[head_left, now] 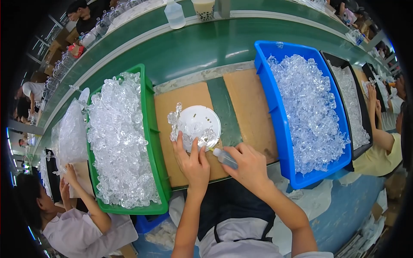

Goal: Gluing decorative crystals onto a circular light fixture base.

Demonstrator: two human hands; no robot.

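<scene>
At frame centre, your left hand (192, 160) pressed flat, fingers open, on the white disc (198, 124); your right hand (248, 165) gripped a small clear bottle (224, 158), tip at the disc's lower edge. Few clear pieces (175, 121) attached; most of the rim looked bare.

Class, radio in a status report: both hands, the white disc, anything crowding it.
Left hand pressing round white plastic disc. Right hand gripping small clear squeeze bottle, nozzle at disc's edge. Clear plastic pieces lie against disc; green bin close left.
</scene>
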